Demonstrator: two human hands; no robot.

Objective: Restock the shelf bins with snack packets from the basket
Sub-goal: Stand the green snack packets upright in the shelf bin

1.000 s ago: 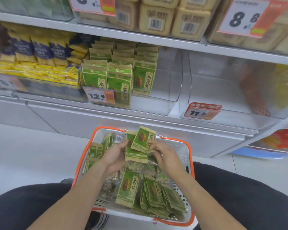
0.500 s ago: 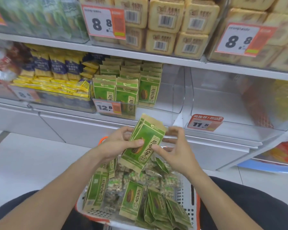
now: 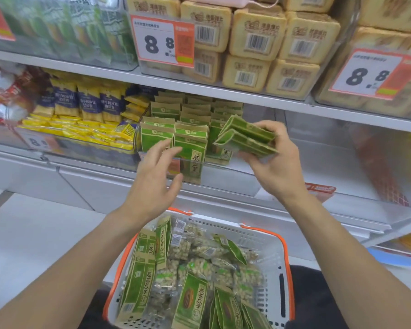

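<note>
R hand (image 3: pixel 274 167) grips a small stack of green snack packets (image 3: pixel 246 138), thumb on the near side, fingers curled over the far edge, held flat-ish and tilted just in front of the clear shelf bin (image 3: pixel 223 176) that holds the same product. L hand (image 3: pixel 156 176) is spread, fingers relaxed and apart, holding nothing, hovering at the bin's front lip beside the front row of upright green packets in the bin (image 3: pixel 191 148) (whether fingertips touch the lip can't be told). That bin is filled on its L and middle; rows stand upright toward the back, w/ bare space at its R end behind the held stack. Below, between the person's knees, an orange-rimmed white basket (image 3: pixel 280 264) carries more green packets (image 3: pixel 190 302) lying on and among clear bags of pale snacks (image 3: pixel 199 252). To the R on the same shelf, a second clear bin (image 3: pixel 342 167) w/ a red price tag (image 3: pixel 320 188) partly hidden by the R wrist. To the L, yellow-and-blue packets (image 3: pixel 88 108) fill the neighbouring bin. Shelf above: tan barcoded blocks (image 3: pixel 259 41) and an 8.8 price card (image 3: pixel 163 42). Pale floor (image 3: pixel 33 233) at lower L.
</note>
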